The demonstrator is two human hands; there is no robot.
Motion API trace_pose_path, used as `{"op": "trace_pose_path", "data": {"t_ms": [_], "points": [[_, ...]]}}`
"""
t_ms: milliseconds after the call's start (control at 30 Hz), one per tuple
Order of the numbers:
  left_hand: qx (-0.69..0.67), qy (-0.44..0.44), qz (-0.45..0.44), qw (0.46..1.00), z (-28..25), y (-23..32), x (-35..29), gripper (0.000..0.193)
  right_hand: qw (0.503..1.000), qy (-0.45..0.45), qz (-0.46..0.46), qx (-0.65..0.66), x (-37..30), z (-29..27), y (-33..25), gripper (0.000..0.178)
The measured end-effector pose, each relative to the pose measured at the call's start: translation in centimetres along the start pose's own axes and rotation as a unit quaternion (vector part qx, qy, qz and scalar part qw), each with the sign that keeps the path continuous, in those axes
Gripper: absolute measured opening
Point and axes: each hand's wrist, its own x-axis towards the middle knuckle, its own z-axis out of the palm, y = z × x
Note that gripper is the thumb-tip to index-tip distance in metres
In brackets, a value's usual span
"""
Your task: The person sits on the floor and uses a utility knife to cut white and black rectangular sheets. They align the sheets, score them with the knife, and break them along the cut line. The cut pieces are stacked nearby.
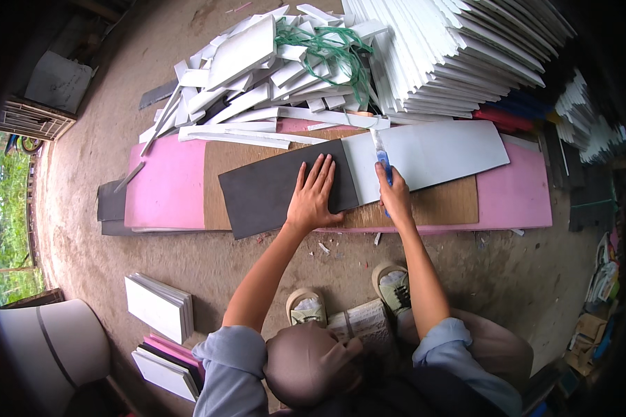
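At mid-frame, dark sheet (257, 201) under spread left hand (313, 198), white sheet (442, 153) adjoining, blue-handled tool (384, 163) gripped in right hand (396, 198) over it, slatted crate (38, 121) upper left, contents unclear.

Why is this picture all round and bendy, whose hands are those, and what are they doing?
There's no robot here, just a person with two bare hands. The camera sits on their head, looking down through a very wide, curved lens, so straight edges bend. The left hand lies flat on a dark grey, smooth sheet. The right hand grips a blue-handled tool, seemingly a cutter, over a white flat sheet. Underneath are a brown wooden board and wide pink sheets.
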Motion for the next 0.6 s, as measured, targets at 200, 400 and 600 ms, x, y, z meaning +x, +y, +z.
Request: {"op": "trace_pose_path", "data": {"t_ms": [200, 400, 600], "points": [[0.003, 0.006, 0.006, 1.000, 0.0, 0.4, 0.2, 0.104, 0.999, -0.027, 0.024, -0.034, -0.2, 0.6, 1.1, 0.025], [0.006, 0.003, 0.004, 1.000, 0.1, 0.1, 0.1, 0.104, 0.979, -0.034, -0.167, -0.108, -1.2, 1.8, 0.8, 0.021], [-0.008, 0.004, 0.004, 1.000, 0.4, -0.2, 0.1, 0.103, 0.944, -0.047, -0.117, -0.305, 1.2, 2.8, -4.5, 0.023]]}}
